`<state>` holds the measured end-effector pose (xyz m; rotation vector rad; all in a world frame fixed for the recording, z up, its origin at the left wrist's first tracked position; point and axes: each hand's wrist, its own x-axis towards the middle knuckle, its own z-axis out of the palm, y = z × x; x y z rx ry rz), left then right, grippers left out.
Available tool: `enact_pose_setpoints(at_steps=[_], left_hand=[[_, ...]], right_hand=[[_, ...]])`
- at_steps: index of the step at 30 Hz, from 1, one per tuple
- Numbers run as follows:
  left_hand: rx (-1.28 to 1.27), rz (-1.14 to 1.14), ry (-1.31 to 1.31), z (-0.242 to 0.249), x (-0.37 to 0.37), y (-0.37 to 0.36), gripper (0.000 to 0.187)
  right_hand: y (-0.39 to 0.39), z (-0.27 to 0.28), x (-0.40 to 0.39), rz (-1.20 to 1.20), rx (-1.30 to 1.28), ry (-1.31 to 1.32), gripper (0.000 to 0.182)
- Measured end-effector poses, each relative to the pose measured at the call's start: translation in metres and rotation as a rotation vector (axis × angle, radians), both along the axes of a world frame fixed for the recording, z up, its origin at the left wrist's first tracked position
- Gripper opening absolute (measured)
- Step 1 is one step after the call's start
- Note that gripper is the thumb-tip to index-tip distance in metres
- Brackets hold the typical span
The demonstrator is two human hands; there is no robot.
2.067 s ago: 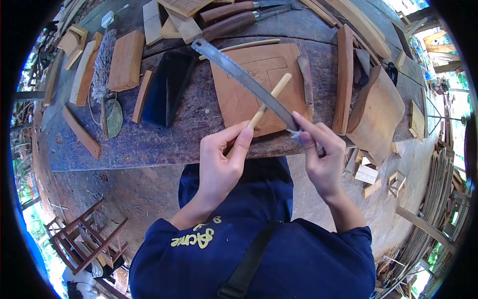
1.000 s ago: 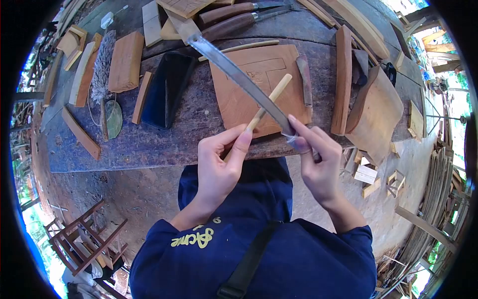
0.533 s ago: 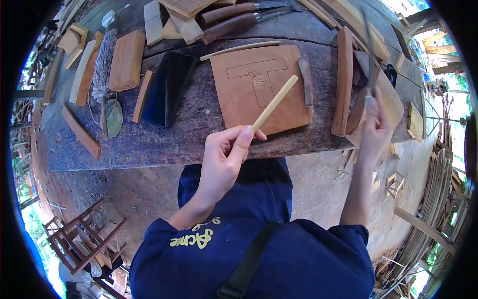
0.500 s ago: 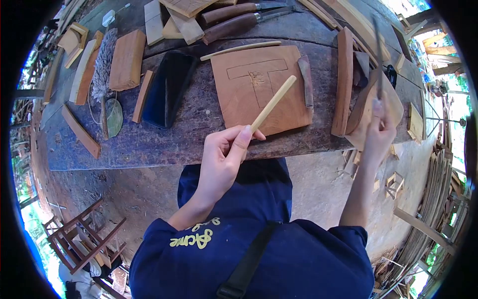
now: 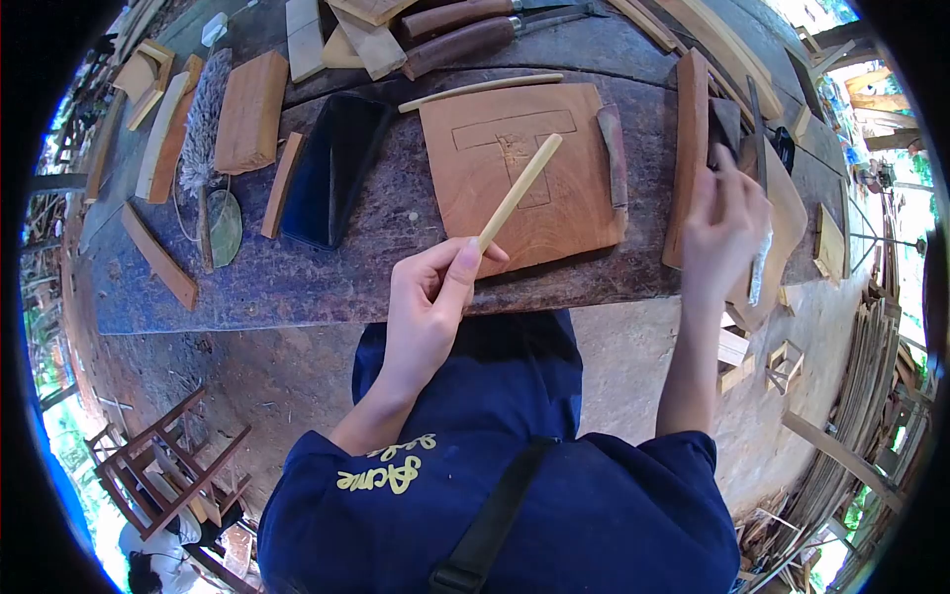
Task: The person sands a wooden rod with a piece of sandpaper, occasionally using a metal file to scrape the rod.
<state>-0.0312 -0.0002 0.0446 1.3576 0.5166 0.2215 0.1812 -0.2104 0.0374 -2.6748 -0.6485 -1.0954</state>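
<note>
Head view: a person in a dark blue top stands at a cluttered tabletop [image 5: 327, 277], the left hand [image 5: 427, 302] pinching a pale stick [image 5: 517, 193] between thumb and fingers at its near end. The stick slants up and away over a square wooden board [image 5: 579, 193] that carries a pencilled T outline, its far tip above the stem of the T and apparently clear of the wood. The right hand [image 5: 722, 223] reaches to the right end of the tabletop, fingers curled at a narrow metal blade [image 5: 758, 134] that lies across a curved wooden piece [image 5: 787, 213]; whether they grip it or merely rest on it cannot be told, since the hand covers the contact. A dark rectangular slab [image 5: 332, 168] lies left of the board, two wooden-handled tools [image 5: 465, 30] sit beyond it, and offcuts and a brush [image 5: 203, 119] crowd the far left. Good practice here appears to be a firm low pinch on the stick, kept steady over the board, while the right hand closes fully on the blade at its wrapped end, away from the edge, before anything is lifted.
</note>
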Motion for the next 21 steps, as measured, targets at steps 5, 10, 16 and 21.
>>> enact_pose_setpoints(at_steps=[5, 10, 16, 21], left_hand=[[-0.042, 0.001, -0.02, -0.003, -0.001, 0.0, 0.03], [-0.079, -0.031, 0.011, -0.015, -0.001, -0.001, 0.033], [-0.093, -0.067, 0.072, -0.026, 0.002, -0.01, 0.035], [-0.113, -0.137, 0.147, -0.03, 0.008, -0.013, 0.034]], right_hand=[[0.054, 0.002, -0.003, 0.153, 0.236, 0.621, 0.046], [0.065, -0.009, 0.001, 0.22, 0.0, 0.585, 0.044], [0.062, 0.006, -0.013, 0.349, 0.27, 0.568, 0.032], [0.063, 0.005, -0.031, 0.687, 0.377, 0.457, 0.032]])
